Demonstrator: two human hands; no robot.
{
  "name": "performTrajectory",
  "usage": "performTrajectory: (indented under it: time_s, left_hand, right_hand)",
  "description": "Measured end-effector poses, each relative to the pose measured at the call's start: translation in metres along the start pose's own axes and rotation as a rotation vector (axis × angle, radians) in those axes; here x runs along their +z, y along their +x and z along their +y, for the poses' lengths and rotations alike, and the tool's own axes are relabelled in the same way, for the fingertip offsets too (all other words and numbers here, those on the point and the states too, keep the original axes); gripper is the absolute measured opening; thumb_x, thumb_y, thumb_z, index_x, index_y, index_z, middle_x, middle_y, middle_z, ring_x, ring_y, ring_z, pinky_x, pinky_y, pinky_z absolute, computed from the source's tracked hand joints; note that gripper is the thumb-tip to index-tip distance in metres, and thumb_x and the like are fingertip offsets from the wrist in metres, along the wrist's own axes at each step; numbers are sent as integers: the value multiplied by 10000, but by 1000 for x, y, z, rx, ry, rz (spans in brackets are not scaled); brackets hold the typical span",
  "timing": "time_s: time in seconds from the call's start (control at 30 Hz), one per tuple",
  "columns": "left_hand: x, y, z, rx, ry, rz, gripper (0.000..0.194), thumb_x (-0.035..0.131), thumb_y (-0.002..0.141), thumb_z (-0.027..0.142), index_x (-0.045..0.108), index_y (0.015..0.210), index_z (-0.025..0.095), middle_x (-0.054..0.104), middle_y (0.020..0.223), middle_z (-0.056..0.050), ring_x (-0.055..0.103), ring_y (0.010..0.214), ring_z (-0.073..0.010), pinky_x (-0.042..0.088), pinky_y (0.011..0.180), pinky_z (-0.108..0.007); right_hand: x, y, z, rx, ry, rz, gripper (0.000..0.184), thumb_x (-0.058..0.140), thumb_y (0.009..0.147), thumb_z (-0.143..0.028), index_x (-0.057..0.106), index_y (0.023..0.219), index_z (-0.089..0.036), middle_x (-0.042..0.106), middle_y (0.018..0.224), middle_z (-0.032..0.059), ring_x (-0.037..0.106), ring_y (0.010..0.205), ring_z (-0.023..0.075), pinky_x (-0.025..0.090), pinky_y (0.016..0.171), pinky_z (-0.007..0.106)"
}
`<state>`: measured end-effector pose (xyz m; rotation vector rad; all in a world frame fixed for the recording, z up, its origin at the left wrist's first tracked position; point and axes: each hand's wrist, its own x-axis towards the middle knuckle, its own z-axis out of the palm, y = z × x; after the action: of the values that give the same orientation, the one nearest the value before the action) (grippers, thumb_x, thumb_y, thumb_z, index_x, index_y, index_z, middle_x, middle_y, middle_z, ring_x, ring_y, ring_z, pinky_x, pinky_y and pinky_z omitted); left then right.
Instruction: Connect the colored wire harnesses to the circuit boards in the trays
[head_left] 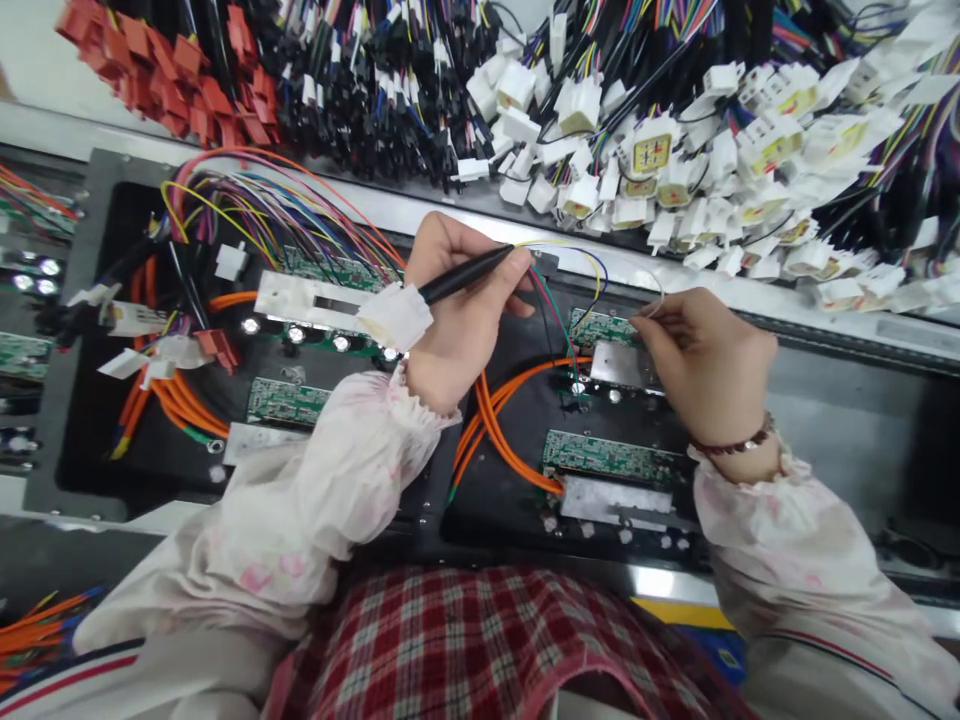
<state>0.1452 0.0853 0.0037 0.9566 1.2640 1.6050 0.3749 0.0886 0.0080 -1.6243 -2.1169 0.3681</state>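
Observation:
My left hand [457,310] is closed round a black sleeved cable [465,275] that ends in a white connector [395,315]; thin coloured wires [559,300] fan out of its other end. My right hand [705,355] pinches a thin pale wire [654,292] just above a green circuit board [600,328] with a metal plate [619,365]. Orange wires [502,425] curve across the black tray [495,500] below both hands. A second green board [607,457] lies nearer to me.
Bundles of harnesses hang at the back: red connectors [172,70], black ones [375,90], white ones [675,170]. To the left a tray [82,400] holds a wired board [289,400] with many coloured wires [262,210]. A metal rail [825,330] runs behind the trays.

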Motion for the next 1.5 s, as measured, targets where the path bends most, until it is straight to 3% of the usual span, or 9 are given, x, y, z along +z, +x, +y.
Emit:
performTrajectory:
  time_s: [0.3, 0.73, 0.83, 0.97, 1.0, 1.13, 1.3, 1.5]
  left_hand:
    - [-2, 1, -5, -19, -14, -2, 363, 822, 815, 335, 467, 823, 257, 716, 709, 34, 726, 634, -137, 552, 449, -210]
    - [1, 0, -1, 22, 15, 3, 320, 800, 846, 226, 485, 803, 258, 720, 702, 41, 728, 633, -149, 560, 453, -243]
    - [2, -1, -1, 14, 7, 3, 323, 794, 849, 217, 478, 805, 260, 715, 698, 46, 731, 640, -147, 559, 454, -238]
    - [2, -2, -1, -15, 22, -3, 314, 784, 861, 226, 474, 823, 259, 714, 709, 39, 731, 645, -146, 568, 462, -233]
    - [2, -2, -2, -20, 18, -8, 312, 787, 861, 235, 477, 834, 257, 719, 722, 35, 731, 649, -145, 569, 463, -229]
    - [1, -3, -1, -21, -27, -38, 281, 775, 872, 237, 495, 865, 234, 728, 757, 23, 734, 663, -140, 557, 463, -210]
    - [1, -4, 5, -51, -41, -26, 294, 762, 866, 154, 479, 829, 227, 711, 713, 35, 726, 637, -139, 555, 467, -216]
    - [4, -2, 4, -58, -25, 6, 315, 760, 860, 122, 468, 805, 227, 690, 673, 48, 703, 598, -127, 546, 461, -207]
  right_hand:
    - [-5, 1, 0, 16, 19, -4, 112, 672, 877, -325, 660, 864, -215, 744, 781, 23, 716, 701, 188, 514, 625, 298]
    - [-6, 3, -1, 30, -18, -15, 88, 699, 876, -317, 643, 869, -249, 729, 790, 19, 702, 713, 207, 510, 640, 336]
    - [-13, -2, -11, -54, -130, -8, 115, 646, 921, -372, 634, 943, -260, 704, 874, 84, 670, 828, 258, 485, 687, 381]
    - [-18, -6, -34, -250, -40, -225, 118, 577, 951, -329, 626, 917, -227, 648, 889, 79, 627, 862, 249, 492, 738, 384]
    - [-18, -6, -38, -256, 2, -228, 103, 571, 953, -298, 625, 905, -226, 651, 875, 66, 630, 835, 230, 495, 731, 371]
    - [-10, 5, -47, -186, 75, -64, 59, 598, 952, -275, 641, 926, -242, 704, 881, 26, 669, 787, 184, 509, 727, 331]
    - [7, 15, -39, -186, 62, -97, 62, 662, 917, -280, 659, 905, -219, 719, 820, 33, 690, 741, 197, 498, 660, 320]
    - [10, 12, -35, -163, 33, -95, 104, 635, 925, -323, 662, 889, -230, 731, 825, 27, 695, 728, 202, 502, 649, 322]
